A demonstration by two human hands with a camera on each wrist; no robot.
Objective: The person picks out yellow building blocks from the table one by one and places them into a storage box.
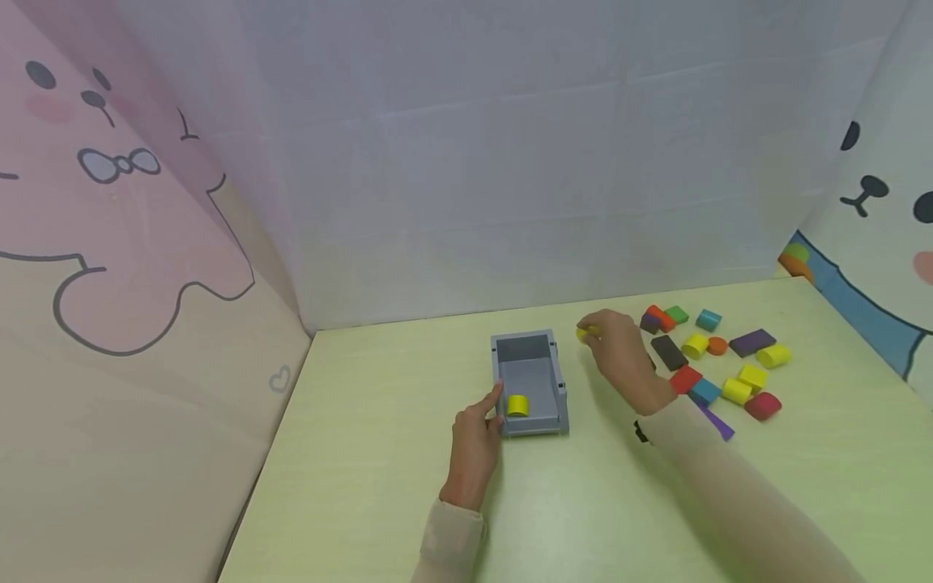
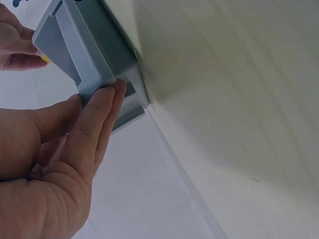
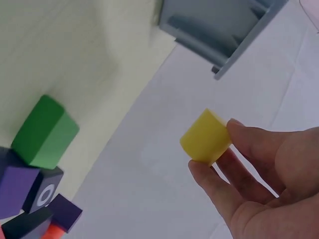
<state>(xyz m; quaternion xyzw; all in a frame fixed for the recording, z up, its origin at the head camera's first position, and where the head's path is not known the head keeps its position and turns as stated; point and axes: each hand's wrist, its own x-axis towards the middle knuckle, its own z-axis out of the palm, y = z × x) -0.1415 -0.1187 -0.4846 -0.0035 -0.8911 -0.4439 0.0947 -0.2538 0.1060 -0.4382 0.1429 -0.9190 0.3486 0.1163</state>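
Only marking I'm spotting is a white ring (image 3: 39, 199) on a dark block (image 3: 52, 178), and just the right wrist view is showing it. Right hand (image 1: 623, 356) is reaching in, its grip pinching a yellow cylinder (image 1: 585, 333) between thumb and fingertips above the table (image 1: 364, 486), right of the gray bin (image 1: 535, 425). Left hand (image 1: 474, 441) is clamping the bin's near left edge, thumb opposite fingers. Only the head view's showing another yellow cylinder (image 1: 517, 406) lying inside, near left.
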